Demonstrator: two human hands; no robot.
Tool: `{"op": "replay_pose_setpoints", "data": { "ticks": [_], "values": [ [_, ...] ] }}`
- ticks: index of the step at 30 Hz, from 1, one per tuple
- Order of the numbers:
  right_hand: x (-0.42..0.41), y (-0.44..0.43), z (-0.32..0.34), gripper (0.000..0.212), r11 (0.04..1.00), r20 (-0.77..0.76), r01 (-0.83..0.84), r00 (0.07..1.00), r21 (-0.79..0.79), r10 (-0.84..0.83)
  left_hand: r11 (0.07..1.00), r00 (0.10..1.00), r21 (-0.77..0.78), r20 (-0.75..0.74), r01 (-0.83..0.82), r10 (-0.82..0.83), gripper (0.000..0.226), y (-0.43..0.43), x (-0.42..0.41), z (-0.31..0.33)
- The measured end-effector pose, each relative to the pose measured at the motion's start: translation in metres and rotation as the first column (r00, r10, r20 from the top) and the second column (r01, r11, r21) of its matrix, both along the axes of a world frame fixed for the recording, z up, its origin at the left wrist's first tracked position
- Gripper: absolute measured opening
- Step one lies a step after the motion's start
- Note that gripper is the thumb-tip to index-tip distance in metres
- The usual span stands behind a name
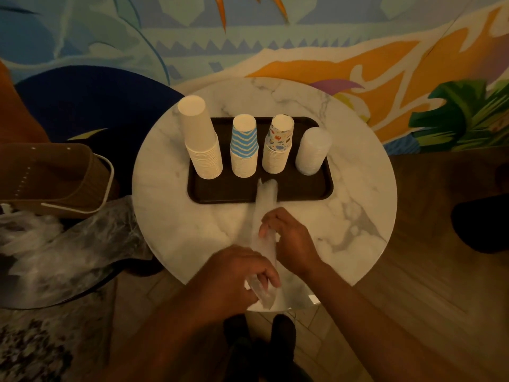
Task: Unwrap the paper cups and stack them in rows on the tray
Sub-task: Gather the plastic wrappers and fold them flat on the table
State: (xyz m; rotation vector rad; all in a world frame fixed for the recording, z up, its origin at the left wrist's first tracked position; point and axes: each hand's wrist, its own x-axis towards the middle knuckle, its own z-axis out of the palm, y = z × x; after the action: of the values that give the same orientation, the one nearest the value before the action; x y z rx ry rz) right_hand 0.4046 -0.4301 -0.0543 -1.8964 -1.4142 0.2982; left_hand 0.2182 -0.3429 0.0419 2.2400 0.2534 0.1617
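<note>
- Marble table [358, 188], head view, the only one I get: dark tray [316, 195] at the far side carries one row of four upside-down stacks. They are a plain white stack [201, 142], a blue striped stack [243, 147], a patterned stack [278, 146] and a frosted stack [312, 151].
- Task's thing now: a wrapped sleeve [266, 198] of pale cups lying on its side. Its far end rests over the tray's near rim, and the rest runs back toward me across the table.
- Step in hand, as I read it: unwrapping the next sleeve, with four stacks already placed and the front of the tray bare.
- Left hand [237, 274] is at the table's near edge, fingers curled and pinching the loose wrap end [260, 292].
- Right hand [292, 238] is further along, palm down, fingers bent over the sleeve's middle and holding it. I can't see the thumb clearly.
- Both forearms come in from the bottom, wrists roughly level, hands close but not touching.
- Next move, my guess: open or pull the film off at the near end while the right hand steadies the cups, then stand the stack on the tray.
- Risk: thin film may tear short, and the cups could slide out and scatter.
- Crumpled plastic bags [68, 244] lie off the table to the left.
</note>
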Motion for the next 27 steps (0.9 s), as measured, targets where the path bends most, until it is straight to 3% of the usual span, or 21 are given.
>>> {"op": "replay_pose_setpoints", "data": {
  "ticks": [6,10,16,18,20,21,23,25,27],
  "values": [
    [-0.012,-0.048,-0.058,0.045,0.971,0.112,0.012,0.994,-0.240,0.015,1.000,0.993,0.012,-0.120,-0.006,0.007,0.029,-0.035,-0.015,-0.100],
    [-0.012,-0.064,-0.049,0.052,0.952,0.296,0.022,0.952,-0.304,0.072,0.992,0.980,-0.101,-0.190,-0.077,0.057,0.032,-0.036,-0.013,-0.112],
    [-0.017,-0.056,-0.036,0.093,0.907,0.404,-0.162,0.854,-0.390,0.327,0.996,0.957,-0.086,-0.286,0.021,-0.045,0.033,-0.030,-0.008,-0.112],
    [-0.015,-0.040,-0.030,0.091,0.926,0.306,-0.105,0.925,-0.363,0.225,0.995,0.946,-0.079,-0.314,0.064,-0.086,0.034,-0.028,-0.009,-0.117],
    [-0.014,-0.017,-0.026,0.073,0.932,0.041,0.111,0.994,-0.346,-0.103,0.993,0.944,-0.070,-0.311,0.093,-0.110,0.034,-0.026,-0.010,-0.122],
    [-0.011,-0.004,-0.026,0.072,0.902,-0.077,0.233,0.957,-0.364,-0.279,0.993,0.943,-0.066,-0.312,0.103,-0.118,0.033,-0.026,-0.011,-0.124],
    [-0.003,0.022,-0.027,0.093,0.821,-0.231,0.344,0.845,-0.457,-0.482,0.991,0.937,-0.058,-0.325,0.118,-0.130,0.028,-0.027,-0.011,-0.127],
    [0.003,0.042,-0.029,0.097,0.786,-0.240,0.334,0.826,-0.519,-0.510,0.991,0.935,-0.059,-0.330,0.117,-0.130,0.027,-0.028,-0.010,-0.127],
    [0.006,0.054,-0.031,0.077,0.758,-0.216,0.355,0.815,-0.548,-0.538,0.992,0.935,-0.058,-0.331,0.113,-0.126,0.028,-0.029,-0.009,-0.126]
  ]
}}
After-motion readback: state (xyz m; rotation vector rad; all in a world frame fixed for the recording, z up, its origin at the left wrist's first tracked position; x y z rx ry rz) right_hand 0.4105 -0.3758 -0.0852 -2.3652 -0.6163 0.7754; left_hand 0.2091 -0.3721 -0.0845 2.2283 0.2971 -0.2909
